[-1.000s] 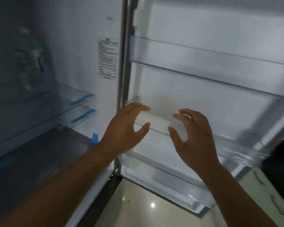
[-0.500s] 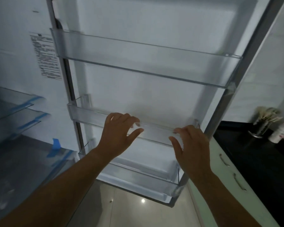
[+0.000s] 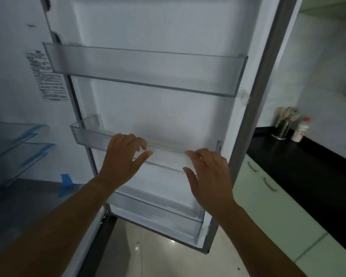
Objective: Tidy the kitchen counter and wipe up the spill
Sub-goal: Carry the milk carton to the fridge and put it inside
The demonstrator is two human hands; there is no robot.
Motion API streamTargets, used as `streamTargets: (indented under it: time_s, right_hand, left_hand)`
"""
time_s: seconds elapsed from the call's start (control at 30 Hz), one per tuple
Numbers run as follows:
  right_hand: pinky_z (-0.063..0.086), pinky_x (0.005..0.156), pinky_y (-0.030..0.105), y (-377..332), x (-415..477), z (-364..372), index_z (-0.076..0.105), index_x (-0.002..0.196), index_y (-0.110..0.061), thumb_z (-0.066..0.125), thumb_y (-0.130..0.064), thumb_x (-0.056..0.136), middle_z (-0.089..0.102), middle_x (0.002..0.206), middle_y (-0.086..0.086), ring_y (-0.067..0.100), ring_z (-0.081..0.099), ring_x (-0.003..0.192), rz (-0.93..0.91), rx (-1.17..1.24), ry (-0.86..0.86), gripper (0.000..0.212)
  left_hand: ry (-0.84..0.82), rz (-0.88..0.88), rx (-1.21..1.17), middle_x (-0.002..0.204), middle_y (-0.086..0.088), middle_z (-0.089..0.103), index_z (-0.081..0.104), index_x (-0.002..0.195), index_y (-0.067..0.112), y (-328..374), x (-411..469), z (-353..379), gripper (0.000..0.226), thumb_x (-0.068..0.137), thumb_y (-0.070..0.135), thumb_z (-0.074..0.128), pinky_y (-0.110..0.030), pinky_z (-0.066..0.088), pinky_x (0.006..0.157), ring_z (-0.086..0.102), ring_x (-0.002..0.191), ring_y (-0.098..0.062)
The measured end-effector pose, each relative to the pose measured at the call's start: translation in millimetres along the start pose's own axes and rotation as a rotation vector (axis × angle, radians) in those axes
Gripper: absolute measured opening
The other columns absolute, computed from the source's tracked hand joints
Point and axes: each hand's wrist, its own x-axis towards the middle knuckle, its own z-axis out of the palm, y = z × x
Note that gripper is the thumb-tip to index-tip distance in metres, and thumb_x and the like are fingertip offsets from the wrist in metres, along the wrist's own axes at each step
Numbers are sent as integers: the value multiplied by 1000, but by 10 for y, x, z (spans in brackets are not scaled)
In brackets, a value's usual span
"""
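An open fridge door fills the view, with three clear, empty bins on its inner side. My left hand has its fingers hooked over the front rim of the middle door bin, thumb against the front wall. My right hand grips the same bin near its right end, fingers over the rim and thumb below. The black kitchen counter lies off to the right, away from both hands. No spill or cloth shows.
An upper door bin and a lower door bin flank the held one. Glass fridge shelves with blue tape sit at left. On the counter stand a utensil holder and a white bottle, above pale green cabinets.
The view has swung right from the fridge interior to the door. Both hands reached forward with spread fingers and now close over the middle bin's front rim.
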Motion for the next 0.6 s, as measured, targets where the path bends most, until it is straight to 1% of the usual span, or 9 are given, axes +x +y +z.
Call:
streamTargets:
  time_s: [0.07, 0.13, 0.2, 0.27, 0.33, 0.4, 0.47, 0.53, 0.6]
  right_hand:
    - [42, 82, 30, -225, -115, -92, 61, 114, -16, 50, -30, 87, 63, 99, 2, 21, 59, 87, 6, 10, 24, 33]
    - [36, 84, 27, -464, -222, -185, 60, 116, -16, 53, -22, 86, 63, 102, 3, 21, 58, 90, 13, 47, 51, 32]
    - [39, 87, 31, -694, -338, -291, 60, 116, -16, 57, -10, 83, 62, 106, 5, 21, 56, 97, 33, 118, 74, 34]
    - [44, 91, 35, -866, -451, -425, 60, 116, -14, 58, -9, 84, 61, 110, 9, 21, 52, 104, 78, 217, 93, 33]
    - [43, 97, 35, -972, -585, -581, 61, 117, -12, 57, -20, 88, 58, 115, 10, 19, 48, 111, 119, 294, 83, 30]
    - [36, 103, 25, -1052, -723, -748, 61, 116, -11, 56, -31, 87, 57, 119, 10, 17, 45, 116, 106, 334, 73, 36]
    - [29, 105, 16, -1109, -799, -926, 62, 115, -10, 58, -34, 86, 55, 121, 9, 17, 45, 117, 71, 326, 105, 38]
    - [27, 104, 15, -1159, -818, -1089, 63, 110, -8, 60, -32, 84, 56, 119, 11, 16, 46, 114, 44, 298, 173, 35]
    - [24, 103, 14, -1215, -784, -1206, 65, 105, -7, 60, -29, 85, 57, 117, 10, 17, 46, 110, 1, 271, 249, 30]
  left_hand:
    - [-51, 17, -21, 75, 7, 54, 58, 84, 21, -49, -107, -182, 40, 89, 55, 37, -35, 33, 87, 50, 73, -14]
    - [-119, 47, -49, 76, 5, 56, 58, 84, 20, -83, -178, -409, 48, 89, 59, 30, -41, 39, 87, 51, 73, -15]
    - [-197, 91, -110, 82, 2, 61, 61, 88, 19, -82, -242, -635, 55, 88, 62, 28, -42, 43, 83, 54, 78, -16]
    - [-257, 106, -187, 96, -1, 62, 62, 99, 17, -19, -361, -826, 56, 84, 63, 33, -38, 43, 85, 54, 91, -18]
    - [-260, 94, -253, 112, -3, 59, 59, 112, 15, 87, -569, -967, 59, 83, 60, 36, -25, 34, 93, 46, 106, -11]
    - [-243, 74, -268, 123, -4, 53, 53, 121, 13, 175, -794, -1071, 67, 82, 65, 35, -18, 24, 98, 34, 114, -2]
    - [-241, 21, -265, 134, 2, 42, 47, 129, 15, 197, -973, -1164, 80, 80, 74, 24, -15, 16, 104, 25, 123, -1]
    - [-239, -59, -273, 138, 10, 28, 40, 136, 17, 166, -1121, -1268, 89, 76, 79, 17, -11, 8, 106, 15, 130, 1]
    - [-238, -131, -274, 141, 12, 21, 34, 138, 23, 133, -1249, -1380, 91, 72, 83, 15, -18, 9, 109, 13, 132, -1]
